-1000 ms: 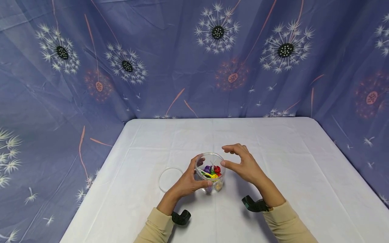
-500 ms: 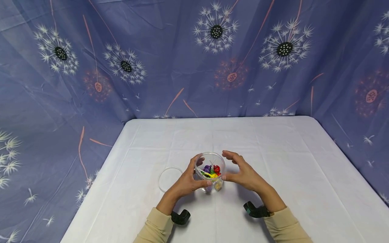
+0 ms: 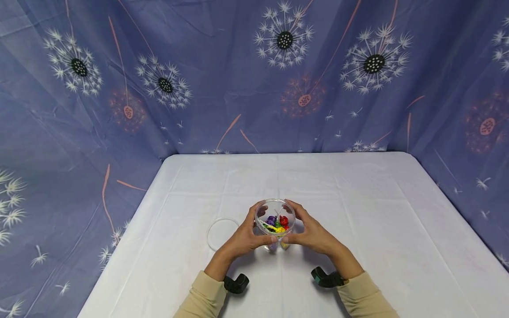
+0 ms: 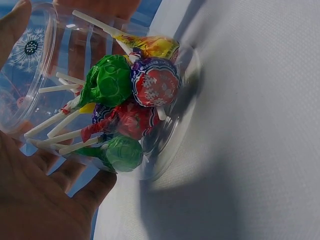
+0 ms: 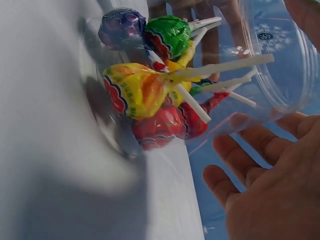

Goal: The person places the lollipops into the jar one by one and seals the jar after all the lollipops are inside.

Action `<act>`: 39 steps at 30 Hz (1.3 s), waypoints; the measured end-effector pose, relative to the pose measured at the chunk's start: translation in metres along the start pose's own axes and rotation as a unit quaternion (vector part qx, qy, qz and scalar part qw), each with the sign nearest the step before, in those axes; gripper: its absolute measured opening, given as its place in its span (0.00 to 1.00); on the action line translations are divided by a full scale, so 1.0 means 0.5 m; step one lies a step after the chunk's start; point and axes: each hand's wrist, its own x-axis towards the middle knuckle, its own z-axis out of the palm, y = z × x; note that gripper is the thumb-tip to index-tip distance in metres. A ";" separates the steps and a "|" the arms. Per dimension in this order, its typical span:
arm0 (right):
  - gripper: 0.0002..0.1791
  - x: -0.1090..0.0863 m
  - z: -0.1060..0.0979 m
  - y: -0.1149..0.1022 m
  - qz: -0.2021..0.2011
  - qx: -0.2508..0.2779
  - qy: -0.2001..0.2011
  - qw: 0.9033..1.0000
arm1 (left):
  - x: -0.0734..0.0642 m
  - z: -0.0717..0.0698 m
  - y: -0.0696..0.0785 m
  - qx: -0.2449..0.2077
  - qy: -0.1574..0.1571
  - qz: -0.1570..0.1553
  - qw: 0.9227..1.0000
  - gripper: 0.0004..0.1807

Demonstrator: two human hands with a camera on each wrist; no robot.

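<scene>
A clear round plastic jar (image 3: 275,200) stands upright on the white table, its top uncovered. Inside lie several wrapped lollipops (image 3: 278,224), among them a green lollipop (image 4: 109,82) in the left wrist view and a yellow lollipop (image 5: 134,91) in the right wrist view. My left hand (image 3: 243,238) grips the jar's left side, thumb at the front and fingers behind. From the right, my right hand (image 3: 314,234) curves round the jar in the same way, its thumb near the left thumb. Left of the jar, a clear round lid (image 3: 221,234) lies flat, partly behind my left hand.
The white-covered table (image 3: 358,198) extends on all sides of the jar. A blue curtain (image 3: 222,79) with dandelion prints hangs behind it and at both sides. Dark wrist cameras are strapped to both wrists.
My right hand has come in from the right, lowered, and closed round the jar's right side. The left hand, jar and lid have stayed in place.
</scene>
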 end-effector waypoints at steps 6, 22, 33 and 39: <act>0.52 0.007 0.012 0.000 -0.009 0.019 0.001 1.000 | 0.000 -0.001 -0.003 0.003 0.000 0.005 1.000 0.52; 0.49 0.012 0.033 0.004 -0.008 0.020 0.017 1.000 | -0.011 -0.010 0.006 0.020 0.004 0.006 1.000 0.56; 0.49 0.012 0.031 0.007 -0.017 0.020 0.025 0.999 | -0.050 -0.066 0.021 0.107 0.075 -0.010 0.991 0.58; 0.48 0.012 0.028 0.009 -0.015 0.019 0.026 0.999 | -0.078 -0.095 0.016 0.171 0.110 -0.046 0.978 0.57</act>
